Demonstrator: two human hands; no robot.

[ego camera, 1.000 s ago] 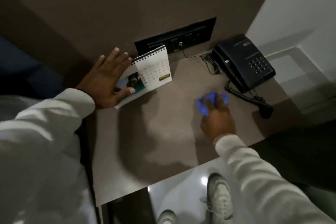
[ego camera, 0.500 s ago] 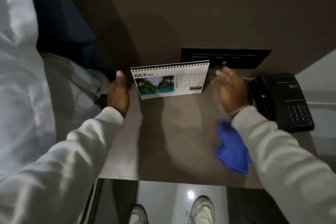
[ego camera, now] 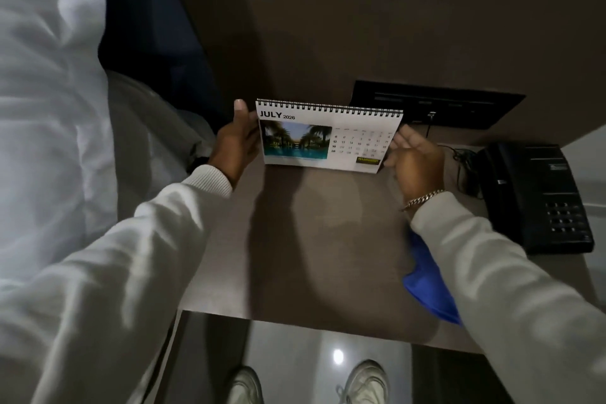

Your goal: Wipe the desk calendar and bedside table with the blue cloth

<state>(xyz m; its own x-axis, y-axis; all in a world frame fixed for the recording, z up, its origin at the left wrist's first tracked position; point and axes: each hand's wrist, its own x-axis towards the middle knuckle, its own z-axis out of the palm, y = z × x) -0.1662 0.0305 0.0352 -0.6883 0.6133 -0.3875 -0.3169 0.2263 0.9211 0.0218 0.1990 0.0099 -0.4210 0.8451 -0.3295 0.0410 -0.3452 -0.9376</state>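
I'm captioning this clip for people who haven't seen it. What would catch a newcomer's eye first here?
The white desk calendar, open at July, stands at the back of the bedside table, framed by the left hand and right hand at its two ends. Next comes the blue cloth, lying near the front right under the right sleeve, then the black telephone at far right.

A dark brown wall [ego camera: 393,16] rose beyond the hands, with a black socket panel [ego camera: 436,102] set low in it. White bedding [ego camera: 49,108] lay left of the hands. Below them, the glossy floor [ego camera: 295,357] reflected a ceiling light [ego camera: 338,356].
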